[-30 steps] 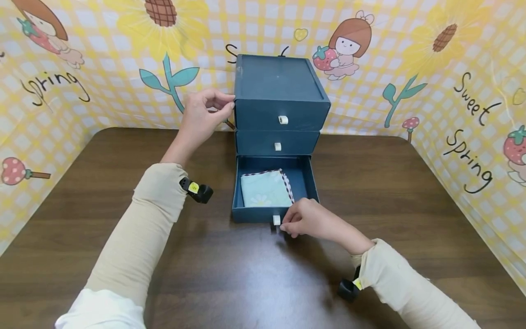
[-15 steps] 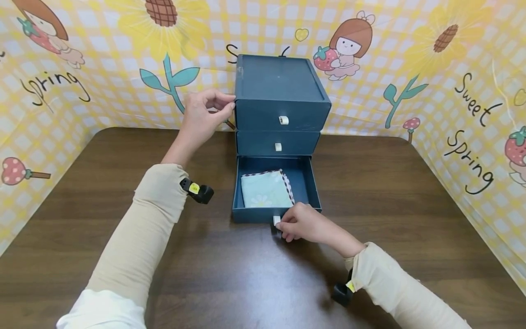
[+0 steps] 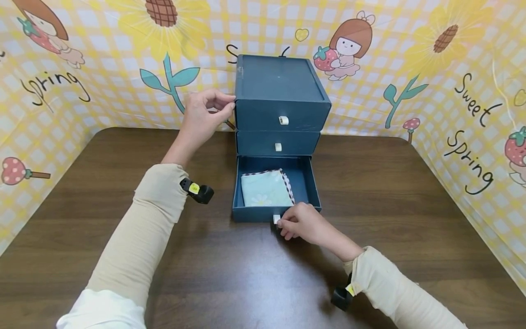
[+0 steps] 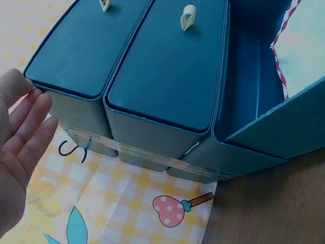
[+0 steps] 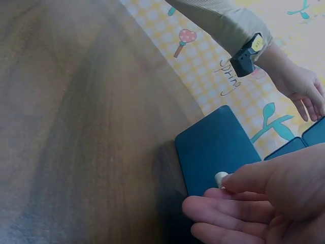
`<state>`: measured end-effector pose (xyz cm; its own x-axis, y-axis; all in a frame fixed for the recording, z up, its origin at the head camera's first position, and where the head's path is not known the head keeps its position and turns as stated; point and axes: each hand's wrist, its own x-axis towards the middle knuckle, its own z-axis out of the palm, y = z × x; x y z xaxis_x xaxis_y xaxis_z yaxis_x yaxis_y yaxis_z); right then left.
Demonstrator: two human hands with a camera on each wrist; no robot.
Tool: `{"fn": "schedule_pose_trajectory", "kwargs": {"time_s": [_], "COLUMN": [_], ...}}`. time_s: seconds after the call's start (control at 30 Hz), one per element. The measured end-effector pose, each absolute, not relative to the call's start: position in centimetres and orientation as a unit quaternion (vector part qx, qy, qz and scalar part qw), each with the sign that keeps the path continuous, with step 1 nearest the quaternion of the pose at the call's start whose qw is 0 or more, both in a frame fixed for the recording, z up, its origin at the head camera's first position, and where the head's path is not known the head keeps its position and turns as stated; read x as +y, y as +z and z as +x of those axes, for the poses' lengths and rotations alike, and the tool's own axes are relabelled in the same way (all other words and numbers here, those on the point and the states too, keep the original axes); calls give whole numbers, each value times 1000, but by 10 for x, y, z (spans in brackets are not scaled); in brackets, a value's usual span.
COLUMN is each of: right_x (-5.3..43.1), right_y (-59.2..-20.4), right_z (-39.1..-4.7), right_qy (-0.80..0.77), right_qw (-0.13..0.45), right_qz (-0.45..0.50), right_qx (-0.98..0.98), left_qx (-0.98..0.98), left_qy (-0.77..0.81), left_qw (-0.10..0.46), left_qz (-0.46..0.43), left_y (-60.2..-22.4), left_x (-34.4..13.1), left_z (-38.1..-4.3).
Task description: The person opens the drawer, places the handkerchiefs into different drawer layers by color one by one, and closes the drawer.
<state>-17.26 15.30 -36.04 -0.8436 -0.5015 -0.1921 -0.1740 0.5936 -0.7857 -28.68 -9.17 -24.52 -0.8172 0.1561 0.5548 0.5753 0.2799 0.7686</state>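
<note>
A dark blue cabinet [image 3: 279,77] has three stacked drawers with small white pull tabs. The bottom drawer [image 3: 306,183] is pulled out, and a folded pale mint handkerchief [image 3: 265,187] with a checked border lies inside. My right hand [image 3: 306,224] pinches that drawer's white pull tab [image 3: 277,219] between thumb and fingers; in the right wrist view the thumb partly covers the tab [image 5: 221,178]. My left hand [image 3: 201,112] touches the cabinet's upper left edge with thumb and fingertips. In the left wrist view several fingers [image 4: 30,119] extend beside the top drawer [image 4: 81,51].
The cabinet stands on a brown wooden table [image 3: 205,274] near its back edge. A yellow checked cloth [image 3: 102,91] with flower and cartoon prints hangs behind and at both sides. Clear tape [image 4: 152,157] runs along the cabinet's side.
My right hand has shifted slightly left, from beside the pull tab to pinching it. The left hand, the drawers and the handkerchief look nearly unmoved.
</note>
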Motion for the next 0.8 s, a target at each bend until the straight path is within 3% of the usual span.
{"fn": "schedule_pose_trajectory", "kwargs": {"time_s": [0.8], "right_x": [154], "right_y": [-350], "right_z": [-194], "right_qy": [-414], "right_qw": [203], "right_qz": [-177], "right_qx": [870], "left_qx": [-779], "left_qy": [-543], "left_qw": [198], "left_qz": [-242], "left_y": [-245], "left_x": [-92], "left_z": [-286]}}
